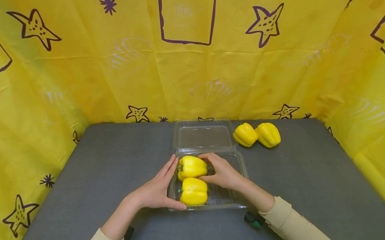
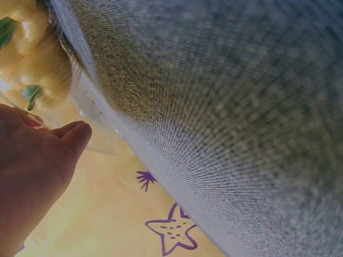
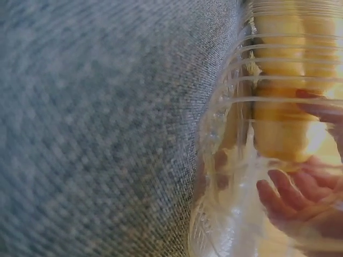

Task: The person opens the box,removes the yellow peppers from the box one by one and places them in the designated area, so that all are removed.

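A clear plastic clamshell container [image 1: 226,203] lies opened flat, its lid [image 1: 203,136] folded back toward the wall. Two yellow bell peppers sit on their sides in the container's left half: a back pepper [image 1: 192,167] and a front pepper [image 1: 194,191], green stems facing left. My left hand [image 1: 155,189] rests along the container's left side, fingers extended, thumb at the front left corner. With thumb and fingers around its right end, my right hand [image 1: 223,173] holds the back pepper. In the right wrist view, the right hand [image 3: 308,203] shows through the clear wall.
Two more yellow bell peppers, a left one [image 1: 245,135] and a right one [image 1: 268,135], lie side by side right of the lid. Everything stands on a dark grey table [image 1: 97,175]. A yellow printed cloth [image 1: 187,66] hangs behind and along both sides.
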{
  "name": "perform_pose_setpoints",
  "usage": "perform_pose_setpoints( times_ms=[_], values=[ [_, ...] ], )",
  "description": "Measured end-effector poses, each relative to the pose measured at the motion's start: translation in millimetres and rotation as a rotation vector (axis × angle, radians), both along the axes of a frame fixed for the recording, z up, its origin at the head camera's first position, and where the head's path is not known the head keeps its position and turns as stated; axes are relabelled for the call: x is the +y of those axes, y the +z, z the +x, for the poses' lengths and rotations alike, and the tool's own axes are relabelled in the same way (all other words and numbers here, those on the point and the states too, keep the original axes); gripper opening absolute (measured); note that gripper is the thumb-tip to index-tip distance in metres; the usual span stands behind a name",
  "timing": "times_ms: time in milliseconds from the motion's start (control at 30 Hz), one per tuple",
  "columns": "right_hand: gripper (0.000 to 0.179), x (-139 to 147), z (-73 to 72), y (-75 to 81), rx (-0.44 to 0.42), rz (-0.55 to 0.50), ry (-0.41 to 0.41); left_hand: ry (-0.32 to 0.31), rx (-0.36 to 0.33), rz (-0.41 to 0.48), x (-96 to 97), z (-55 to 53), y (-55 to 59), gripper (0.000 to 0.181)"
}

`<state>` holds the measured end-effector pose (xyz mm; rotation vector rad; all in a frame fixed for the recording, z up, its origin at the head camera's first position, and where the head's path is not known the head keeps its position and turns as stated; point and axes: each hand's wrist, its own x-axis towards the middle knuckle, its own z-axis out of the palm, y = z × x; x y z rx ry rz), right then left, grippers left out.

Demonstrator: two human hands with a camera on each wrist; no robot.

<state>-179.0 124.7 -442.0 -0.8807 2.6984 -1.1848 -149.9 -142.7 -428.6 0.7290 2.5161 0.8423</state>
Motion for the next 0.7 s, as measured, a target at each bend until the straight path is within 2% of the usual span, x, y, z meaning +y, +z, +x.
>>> perform_pose_setpoints(
  times_ms=[700],
  values=[
    [0.059, 0.6, -0.4, -1.9, 0.038, -0.002, -0.005, 0.005, -0.005, 0.003, -0.5, 0.0, -0.5, 0.132]
  ],
)
